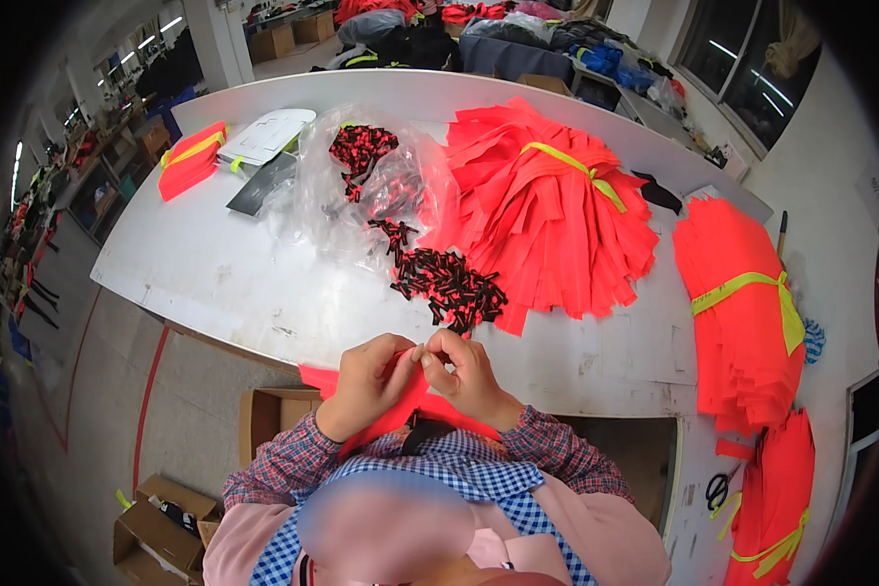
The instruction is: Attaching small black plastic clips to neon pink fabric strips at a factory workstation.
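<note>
Work piece: a red cloth (391, 415); it is hanging below the fingertips at the near edge of the table (264, 283), in front of the checked apron (444, 477), one corner poking out past the left hand (366, 381).

Hands: the left is pinching the cloth between thumb and forefinger. The right hand (469, 376) is meeting it tip to tip, fingers curled; whether it is gripping cloth or a small part, I cannot tell.

Handling, judged by eye: the cloth is looking light, thin and limp, drooping wherever nothing is supporting it. Probably not fragile, perhaps a little slippery; it is likely folding sooner than resisting. Best hold: close to the edge, both pinches near each other, keeping the span between them short.

Nearby: small black-and-red pieces (449, 288) are lying loose just beyond the hands; a tied bundle of red strips (557, 215) is fanning out behind, showing similar softness.
</note>
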`<state>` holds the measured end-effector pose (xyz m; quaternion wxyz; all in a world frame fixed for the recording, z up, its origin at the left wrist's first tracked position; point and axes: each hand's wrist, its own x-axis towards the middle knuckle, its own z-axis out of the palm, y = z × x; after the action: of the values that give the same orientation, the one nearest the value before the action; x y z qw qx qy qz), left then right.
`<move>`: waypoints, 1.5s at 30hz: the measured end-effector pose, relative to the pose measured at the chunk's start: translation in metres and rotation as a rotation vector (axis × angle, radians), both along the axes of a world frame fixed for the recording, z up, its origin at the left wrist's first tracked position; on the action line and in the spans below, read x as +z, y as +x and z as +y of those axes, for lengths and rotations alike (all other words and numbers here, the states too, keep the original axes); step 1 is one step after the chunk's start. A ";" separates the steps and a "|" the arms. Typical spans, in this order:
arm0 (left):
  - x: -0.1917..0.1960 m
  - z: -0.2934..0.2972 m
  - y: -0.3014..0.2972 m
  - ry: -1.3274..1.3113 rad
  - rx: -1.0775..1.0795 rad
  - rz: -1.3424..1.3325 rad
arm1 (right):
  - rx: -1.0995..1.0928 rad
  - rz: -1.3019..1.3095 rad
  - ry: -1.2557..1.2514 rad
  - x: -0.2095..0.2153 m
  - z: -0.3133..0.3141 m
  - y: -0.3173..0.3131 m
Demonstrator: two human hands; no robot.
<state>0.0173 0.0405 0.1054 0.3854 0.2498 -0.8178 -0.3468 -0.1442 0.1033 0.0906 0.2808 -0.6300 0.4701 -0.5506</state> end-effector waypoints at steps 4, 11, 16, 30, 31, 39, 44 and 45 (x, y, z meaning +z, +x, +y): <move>-0.004 0.000 -0.005 -0.329 0.008 -0.053 | 0.007 -0.466 0.293 -0.017 0.002 0.014; 0.006 0.004 0.007 0.155 -0.202 -0.220 | 0.155 -1.004 0.476 -0.050 0.010 0.009; 0.010 0.002 0.015 0.099 -0.084 -0.221 | 0.186 -0.824 0.592 -0.083 0.007 -0.021; 0.017 -0.002 0.015 0.066 0.089 -0.074 | -0.507 0.570 0.529 -0.149 -0.038 -0.081; 0.018 -0.002 0.014 0.064 0.096 -0.076 | -0.508 0.572 0.543 -0.148 -0.038 -0.084; 0.018 -0.002 0.004 0.091 0.091 -0.101 | 0.082 -1.023 0.584 -0.095 -0.014 -0.088; 0.019 -0.005 -0.003 0.087 0.049 -0.092 | 0.370 -1.043 0.329 -0.029 0.010 -0.065; 0.019 -0.004 -0.004 0.085 0.053 -0.093 | 0.402 -0.812 0.282 -0.017 0.013 -0.062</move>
<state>0.0134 0.0361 0.1247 0.3450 0.3033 -0.8125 -0.3589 -0.2065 0.1159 0.0736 0.6256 -0.3982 0.2614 -0.6179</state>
